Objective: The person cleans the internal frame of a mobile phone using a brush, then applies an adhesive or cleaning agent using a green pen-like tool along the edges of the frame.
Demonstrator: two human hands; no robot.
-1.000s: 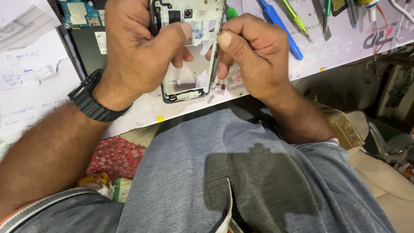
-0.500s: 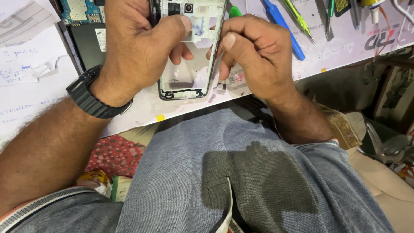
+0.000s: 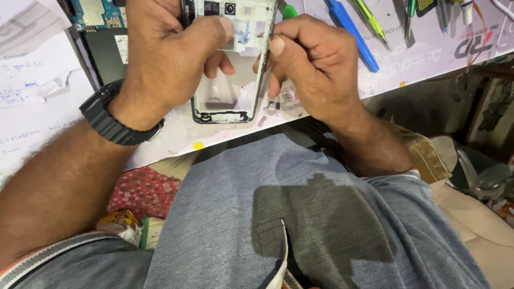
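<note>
While the white desk [image 3: 428,59] fills the top of the frame, the left hand [image 3: 166,59] grips an opened phone frame [image 3: 230,69] from its left edge at upper centre, thumb across its face. The right hand [image 3: 316,64] pinches the frame's right edge, closed around a green-handled tool [image 3: 289,10].

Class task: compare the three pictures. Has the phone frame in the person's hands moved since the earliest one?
Yes, slightly. Judged against the desk mat's front edge, the phone frame held in the left hand and right hand has shifted a little up and away.
</note>
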